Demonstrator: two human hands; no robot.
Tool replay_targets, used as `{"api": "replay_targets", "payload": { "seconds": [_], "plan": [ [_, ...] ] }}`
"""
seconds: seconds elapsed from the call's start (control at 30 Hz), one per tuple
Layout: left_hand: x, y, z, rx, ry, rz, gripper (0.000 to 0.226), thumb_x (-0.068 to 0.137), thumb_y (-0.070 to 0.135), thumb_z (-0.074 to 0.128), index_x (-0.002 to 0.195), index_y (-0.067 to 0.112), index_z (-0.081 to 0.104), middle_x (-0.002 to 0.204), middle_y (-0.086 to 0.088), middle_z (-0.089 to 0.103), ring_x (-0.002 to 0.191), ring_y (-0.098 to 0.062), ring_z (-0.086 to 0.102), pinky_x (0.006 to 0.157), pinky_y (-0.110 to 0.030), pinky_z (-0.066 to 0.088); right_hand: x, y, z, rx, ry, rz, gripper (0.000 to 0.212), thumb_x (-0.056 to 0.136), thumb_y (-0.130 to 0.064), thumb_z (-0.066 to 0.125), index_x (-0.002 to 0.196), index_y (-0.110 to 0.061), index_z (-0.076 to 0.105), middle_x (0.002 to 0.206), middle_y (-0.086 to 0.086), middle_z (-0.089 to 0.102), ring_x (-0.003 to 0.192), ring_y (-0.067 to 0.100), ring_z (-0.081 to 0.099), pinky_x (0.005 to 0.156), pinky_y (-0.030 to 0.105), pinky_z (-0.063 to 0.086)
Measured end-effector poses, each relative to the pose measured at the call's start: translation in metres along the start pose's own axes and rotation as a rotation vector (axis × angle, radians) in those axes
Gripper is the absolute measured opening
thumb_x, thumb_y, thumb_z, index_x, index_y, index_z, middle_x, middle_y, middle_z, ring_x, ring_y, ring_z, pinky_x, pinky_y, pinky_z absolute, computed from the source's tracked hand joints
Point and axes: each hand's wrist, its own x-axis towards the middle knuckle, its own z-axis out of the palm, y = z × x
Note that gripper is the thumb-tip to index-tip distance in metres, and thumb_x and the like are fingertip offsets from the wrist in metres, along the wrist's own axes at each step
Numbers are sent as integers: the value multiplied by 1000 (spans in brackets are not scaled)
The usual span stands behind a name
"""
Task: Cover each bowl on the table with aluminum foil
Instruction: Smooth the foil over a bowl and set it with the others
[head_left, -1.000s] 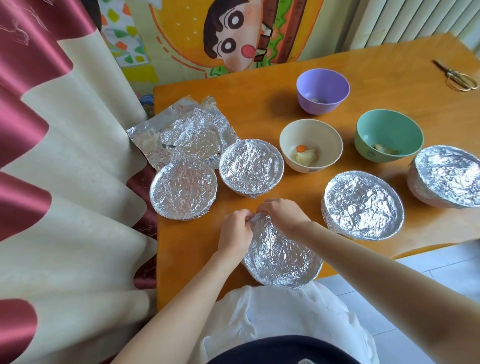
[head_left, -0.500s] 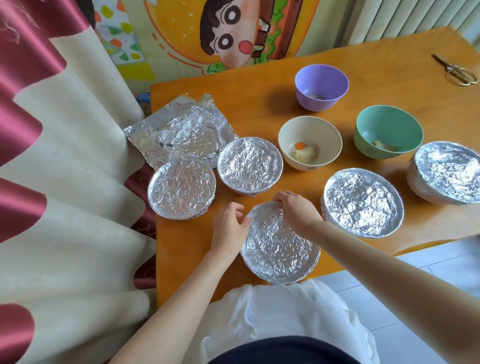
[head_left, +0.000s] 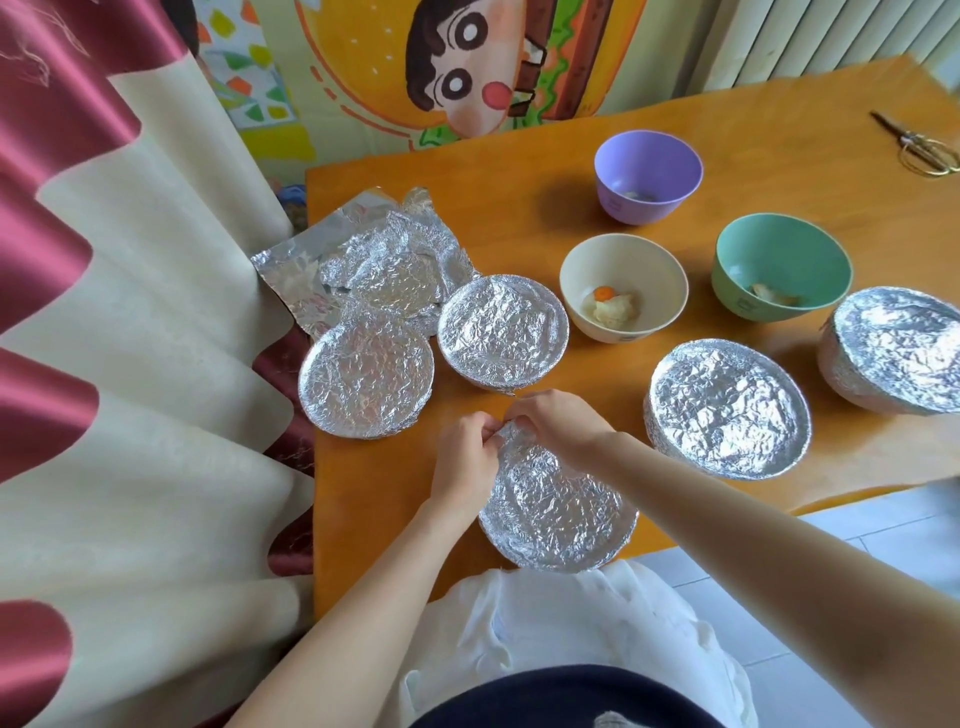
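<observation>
Four covered bowls (head_left: 366, 382) (head_left: 503, 332) (head_left: 727, 408) (head_left: 898, 351) flank the cream bowl (head_left: 662, 280); left hand (head_left: 465, 457) and right hand (head_left: 561, 423) fingers pinch foil (head_left: 550, 488) onto a fifth bowl (head_left: 566, 548) nearside; cream, purple bowl (head_left: 649, 161), green bowl (head_left: 779, 254) lack covers.

Legible text, numbers, brands: none.

Marks present but unreadable:
- purple bowl (head_left: 644, 208), toward the far edge of the table (head_left: 519, 208): small square print low on the outer wall, too small to make out.
- cream bowl (head_left: 597, 317), mid-table: faint print low on the near outer wall, too small to make out.
- green bowl (head_left: 769, 312), toward the right edge: small print low on the near outer wall, too small to make out.
</observation>
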Motion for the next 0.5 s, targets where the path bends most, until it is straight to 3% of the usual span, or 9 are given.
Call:
{"api": "replay_targets", "payload": {
  "seconds": [0.27,0.4,0.5],
  "plan": [
    [-8,0,3,-34,36,41,19,91,5,56,108,7,65,102,-5,67,92,-15,60,83,-23,48,-6,4,3,21,91,79,30,96,-9,44,117,-19,62,109,4,64,94,27,60,73,33,43],
    [-20,1,4,-100,70,-18,34,91,3,55,125,7,58,122,-5,63,114,-17,56,89,-6,32,-11,17,-1,135,231,164,29,95,-8,47,119,-15,64,115,4,64,99,27,62,74,30,43],
    [-20,5,4,-112,81,-45,35,92,2,55,126,7,57,122,-6,63,116,-18,56,87,-6,32,-14,25,-2,182,274,169,30,94,-6,48,117,-15,64,114,5,64,96,27,62,71,27,39]
  ]
}}
